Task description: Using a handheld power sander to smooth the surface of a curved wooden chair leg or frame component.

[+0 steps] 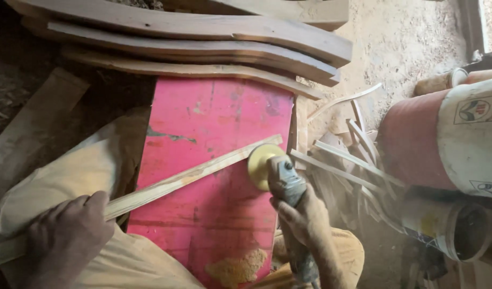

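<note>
My left hand (69, 235) grips the near end of a long thin wooden strip (195, 172) that lies slanted across a red board (214, 123). My right hand (305, 222) holds a grey angle grinder (286, 182) whose yellow sanding disc (261, 165) touches the strip close to its far end. My legs in tan trousers (58, 182) are on both sides of the red board.
Curved wooden planks (203, 40) are stacked beyond the board. Thin offcut strips (353, 155) lie in a heap to the right. A large red and white drum (449, 139) and a smaller can (449, 227) lie on their sides at right. Sawdust covers the floor.
</note>
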